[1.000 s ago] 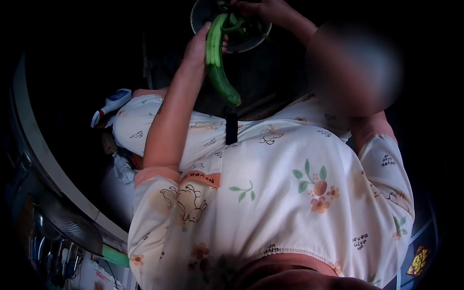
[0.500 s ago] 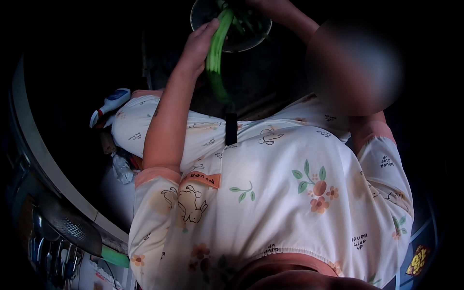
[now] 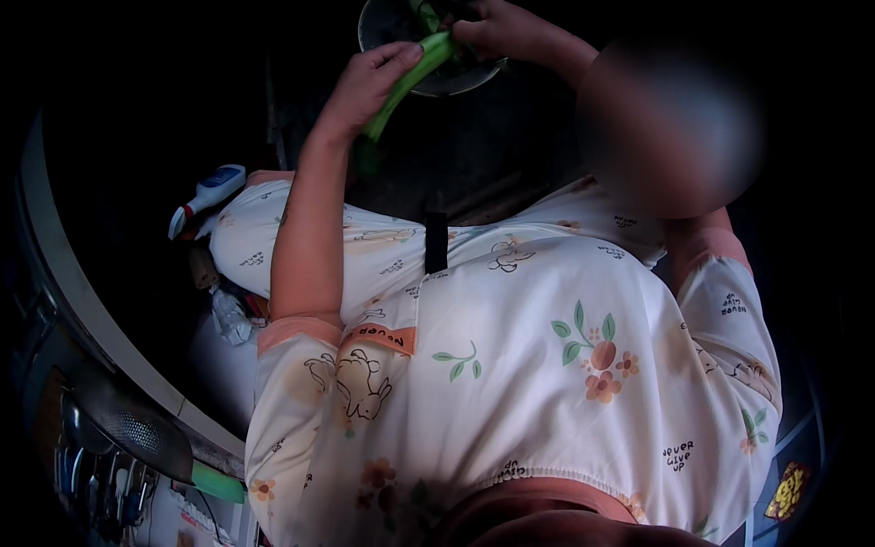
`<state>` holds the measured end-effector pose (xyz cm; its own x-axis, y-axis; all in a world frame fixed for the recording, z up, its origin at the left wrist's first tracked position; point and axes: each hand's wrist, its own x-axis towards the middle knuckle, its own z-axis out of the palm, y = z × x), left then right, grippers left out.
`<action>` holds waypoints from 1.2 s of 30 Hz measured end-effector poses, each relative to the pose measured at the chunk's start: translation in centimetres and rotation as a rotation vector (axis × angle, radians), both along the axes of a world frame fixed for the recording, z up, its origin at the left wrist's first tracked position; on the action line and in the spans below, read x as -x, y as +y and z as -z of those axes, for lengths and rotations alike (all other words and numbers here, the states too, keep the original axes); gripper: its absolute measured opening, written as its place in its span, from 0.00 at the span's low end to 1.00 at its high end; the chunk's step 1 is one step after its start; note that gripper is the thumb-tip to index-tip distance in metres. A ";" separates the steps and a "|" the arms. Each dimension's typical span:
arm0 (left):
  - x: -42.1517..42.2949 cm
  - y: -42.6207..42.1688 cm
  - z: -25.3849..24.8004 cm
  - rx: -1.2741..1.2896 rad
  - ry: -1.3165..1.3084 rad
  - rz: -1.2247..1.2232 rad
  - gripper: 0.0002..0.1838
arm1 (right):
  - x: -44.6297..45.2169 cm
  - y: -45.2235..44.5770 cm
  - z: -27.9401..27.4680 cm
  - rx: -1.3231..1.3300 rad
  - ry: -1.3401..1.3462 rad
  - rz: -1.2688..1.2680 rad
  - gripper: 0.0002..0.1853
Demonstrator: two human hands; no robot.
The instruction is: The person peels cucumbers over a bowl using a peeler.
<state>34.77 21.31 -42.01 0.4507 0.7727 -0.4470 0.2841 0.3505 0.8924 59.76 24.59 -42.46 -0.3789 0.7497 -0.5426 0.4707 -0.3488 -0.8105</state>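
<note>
The green vegetable point(image 3: 403, 88) slanted near-left to far-right, gripped by the left hand point(image 3: 368, 78), near tip lost in shadow; grip of the right hand point(image 3: 493, 31) unclear

Top edge chops the bowl point(image 3: 444, 95) off on my feed, and its contents are too dark for me to sort out. Most of the left hand's point(image 3: 365, 87) fingers hide behind the long green vegetable point(image 3: 398, 91), whose lower end is lost in shadow. Honestly can't tell what the right hand point(image 3: 497, 32) grips, if anything. Right forearm's point(image 3: 652, 137) smudged by a big blur; bottle point(image 3: 217, 187) label's unreadable.
</note>
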 end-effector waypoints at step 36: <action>-0.5 0.1 3.4 0.480 -0.434 -0.537 0.27 | 0.3 0.3 -3.1 -0.134 0.460 0.257 0.17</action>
